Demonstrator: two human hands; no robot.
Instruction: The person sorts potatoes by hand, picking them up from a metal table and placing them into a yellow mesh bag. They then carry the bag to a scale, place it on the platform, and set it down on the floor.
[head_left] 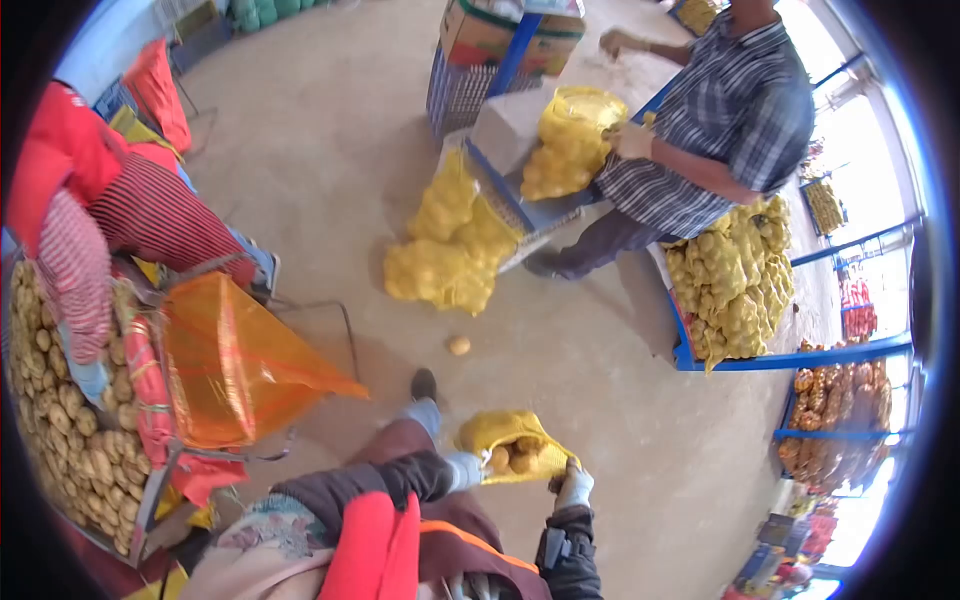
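Observation:
In the head view, a yellow mesh bag (498, 430) hangs at the front of my body. Its mouth faces me, and several potatoes (520, 457) show inside. My left hand (466, 470), in a light glove, grips the near left side of the bag's rim; its fingertips are partly hidden. The right corner of the rim is pinched in my right hand (572, 485), also gloved. A single potato (459, 345) lies on the floor beyond the bag.
Filled yellow mesh bags (445, 250) rest on the floor by a blue-framed platform scale (500, 190), where a co-worker (720, 120) holds another bag. Left, a person in red (90, 160) reaches into a potato heap (70, 420) beside an orange sack (230, 360). Stacked bags (735, 270) stand right.

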